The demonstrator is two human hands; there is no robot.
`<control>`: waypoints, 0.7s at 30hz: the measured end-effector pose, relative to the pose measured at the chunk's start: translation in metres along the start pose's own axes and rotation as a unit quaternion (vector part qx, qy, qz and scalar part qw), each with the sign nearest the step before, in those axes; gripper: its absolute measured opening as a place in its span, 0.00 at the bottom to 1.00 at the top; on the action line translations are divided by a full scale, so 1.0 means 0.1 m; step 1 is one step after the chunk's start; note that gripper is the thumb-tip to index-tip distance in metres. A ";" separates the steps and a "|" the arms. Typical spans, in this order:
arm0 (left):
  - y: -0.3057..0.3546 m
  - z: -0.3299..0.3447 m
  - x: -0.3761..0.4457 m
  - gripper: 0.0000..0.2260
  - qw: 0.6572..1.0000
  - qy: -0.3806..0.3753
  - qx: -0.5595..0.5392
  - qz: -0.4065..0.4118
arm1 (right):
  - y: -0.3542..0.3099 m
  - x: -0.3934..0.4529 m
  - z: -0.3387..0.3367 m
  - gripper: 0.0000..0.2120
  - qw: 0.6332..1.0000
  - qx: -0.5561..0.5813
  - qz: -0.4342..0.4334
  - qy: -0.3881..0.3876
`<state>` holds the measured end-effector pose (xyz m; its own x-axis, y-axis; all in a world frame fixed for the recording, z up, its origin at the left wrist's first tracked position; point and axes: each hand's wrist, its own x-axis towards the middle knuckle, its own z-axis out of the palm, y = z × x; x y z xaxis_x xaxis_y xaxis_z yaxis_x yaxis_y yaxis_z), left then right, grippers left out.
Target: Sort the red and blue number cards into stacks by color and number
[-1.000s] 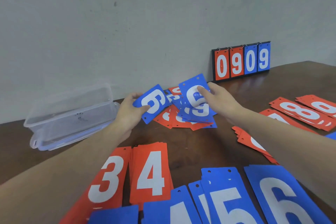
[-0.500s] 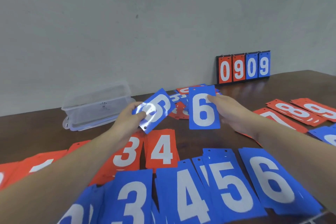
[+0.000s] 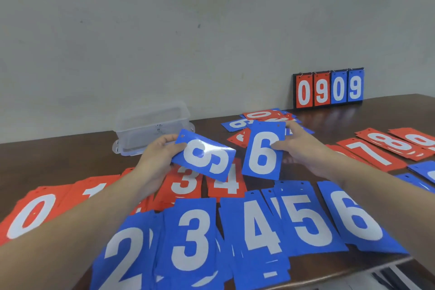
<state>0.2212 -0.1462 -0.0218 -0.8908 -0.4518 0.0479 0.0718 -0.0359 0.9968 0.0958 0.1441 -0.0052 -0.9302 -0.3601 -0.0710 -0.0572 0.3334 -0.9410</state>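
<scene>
My left hand [image 3: 158, 157] grips a tilted blue card [image 3: 204, 156] whose digit reads as a 6 or 9. Beside it my right hand [image 3: 298, 148] pinches an upright blue 6 card [image 3: 263, 151] above the table. Near the front edge lie blue stacks: 2 [image 3: 122, 256], 3 [image 3: 191, 240], 4 [image 3: 256, 231], 5 [image 3: 306, 221] and 6 [image 3: 355, 219]. Behind them sit red stacks 0 [image 3: 30, 216], 3 [image 3: 182, 182] and 4 [image 3: 226, 186]. An unsorted heap of red and blue cards [image 3: 256, 117] lies farther back.
A clear plastic box [image 3: 153, 127] stands at the back left by the wall. A scoreboard stand showing 0909 [image 3: 329, 89] leans at the back right. Red 7 [image 3: 372, 153] and 8 [image 3: 393, 143] stacks lie at the right, with more blue cards at the right edge.
Both hands have lifted their blue cards away from the heap and brought them nearer to me; the right card now stands upright showing a 6. The camera has tilted down, showing more front stacks.
</scene>
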 end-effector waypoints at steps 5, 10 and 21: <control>0.07 -0.11 -0.10 0.06 1.000 0.010 0.000 -0.001 | -0.01 -0.05 0.04 0.24 1.000 -0.007 -0.004 -0.017; 0.12 -0.03 -0.17 0.07 1.000 0.005 -0.002 0.005 | 0.00 -0.14 -0.04 0.21 0.999 -0.047 0.012 0.017; 0.07 0.74 -0.18 0.09 0.995 -0.098 0.000 -0.005 | 0.32 -0.66 -0.92 0.15 0.992 -0.090 0.050 0.072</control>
<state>0.2044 -0.0726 -0.0112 -0.9621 -0.2682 0.0496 0.0624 -0.0392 0.9973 0.1223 0.2590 0.0003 -0.9759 -0.1940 -0.1000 -0.0147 0.5156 -0.8567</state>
